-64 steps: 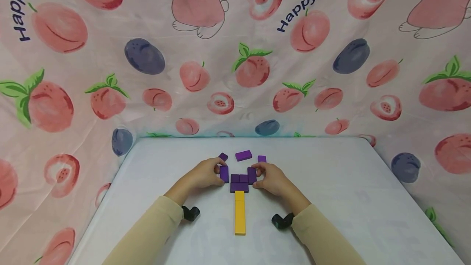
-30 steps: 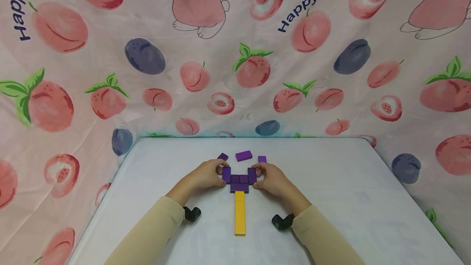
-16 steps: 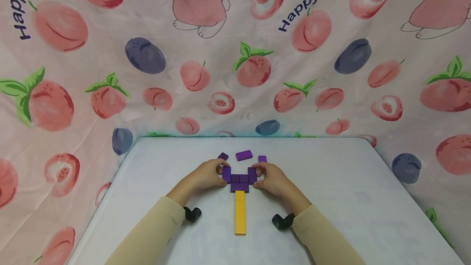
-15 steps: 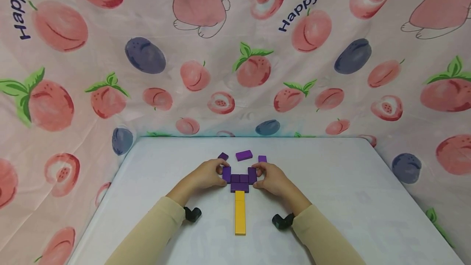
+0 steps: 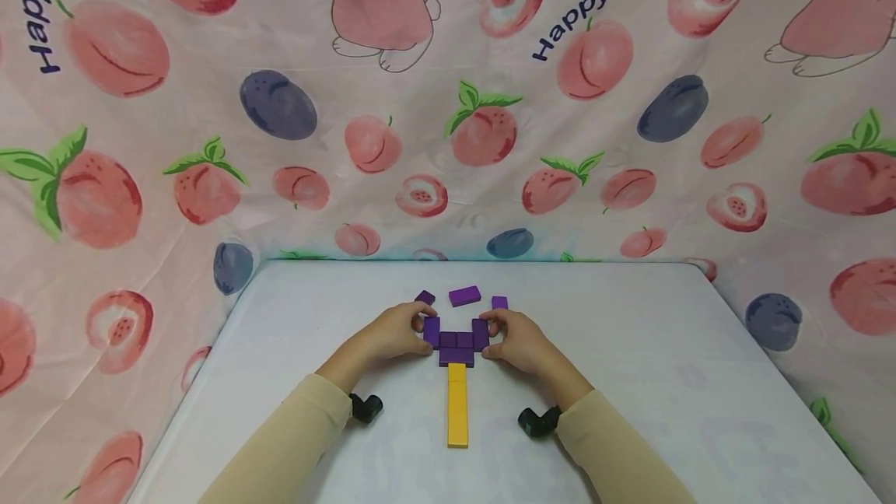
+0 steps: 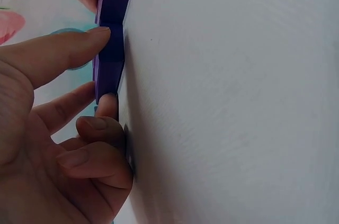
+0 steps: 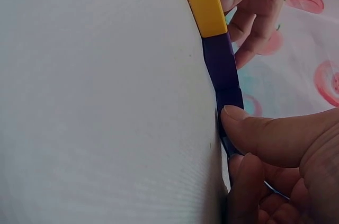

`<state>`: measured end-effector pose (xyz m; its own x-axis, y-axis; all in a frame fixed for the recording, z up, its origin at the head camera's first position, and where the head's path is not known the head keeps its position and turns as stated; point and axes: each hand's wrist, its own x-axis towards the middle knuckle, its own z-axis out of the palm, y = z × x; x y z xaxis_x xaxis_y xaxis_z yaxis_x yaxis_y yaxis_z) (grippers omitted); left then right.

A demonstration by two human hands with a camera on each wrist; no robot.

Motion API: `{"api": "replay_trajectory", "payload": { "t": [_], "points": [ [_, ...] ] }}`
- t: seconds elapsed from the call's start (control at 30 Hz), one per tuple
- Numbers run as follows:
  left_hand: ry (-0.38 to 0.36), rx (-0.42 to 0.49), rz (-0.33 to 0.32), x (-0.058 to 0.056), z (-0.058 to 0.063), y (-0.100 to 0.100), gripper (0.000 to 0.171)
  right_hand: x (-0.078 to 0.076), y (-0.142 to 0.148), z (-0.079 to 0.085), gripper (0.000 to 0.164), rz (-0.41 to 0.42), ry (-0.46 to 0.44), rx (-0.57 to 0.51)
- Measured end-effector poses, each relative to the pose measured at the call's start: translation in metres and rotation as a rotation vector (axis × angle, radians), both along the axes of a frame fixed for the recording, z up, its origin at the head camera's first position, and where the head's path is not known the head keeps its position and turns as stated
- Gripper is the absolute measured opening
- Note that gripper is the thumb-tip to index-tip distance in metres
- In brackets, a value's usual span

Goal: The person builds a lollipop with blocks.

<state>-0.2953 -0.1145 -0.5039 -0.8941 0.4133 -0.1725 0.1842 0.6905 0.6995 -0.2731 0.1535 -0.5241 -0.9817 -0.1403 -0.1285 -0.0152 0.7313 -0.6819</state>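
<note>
My left hand pinches an upright-lying purple block between thumb and fingers, at the left of a small flat layout. On the opposite side my right hand pinches a matching purple block. Between them lie two small purple blocks side by side, with a wider purple block just below. Both held blocks touch this middle group. A yellow strip of blocks runs from the group toward the front. In the left wrist view the thumb presses the purple block's near end.
Beyond the layout lie a loose purple block, a small dark purple block and another purple block, partly behind the right hand. A white table carries everything; a fruit-printed cloth hangs behind it.
Since the earliest frame, my left hand has slid its purple block to the right, closing the gap to the middle group. My right hand has stayed in place on its block.
</note>
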Motion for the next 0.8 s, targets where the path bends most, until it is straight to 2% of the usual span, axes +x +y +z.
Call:
{"api": "replay_trajectory", "payload": {
  "t": [0.4, 0.6, 0.8],
  "points": [
    [-0.019, 0.024, 0.009, -0.006, 0.002, -0.010, 0.063, 0.000, 0.001, 0.000, 0.057, -0.001, -0.009, -0.005],
    [-0.022, 0.036, 0.027, -0.012, 0.001, -0.011, 0.055, 0.000, 0.001, -0.001, 0.058, 0.000, -0.007, -0.003],
    [0.007, 0.042, 0.031, -0.017, 0.002, -0.014, 0.047, -0.001, 0.001, -0.001, 0.058, -0.001, -0.001, 0.001]
  ]
}}
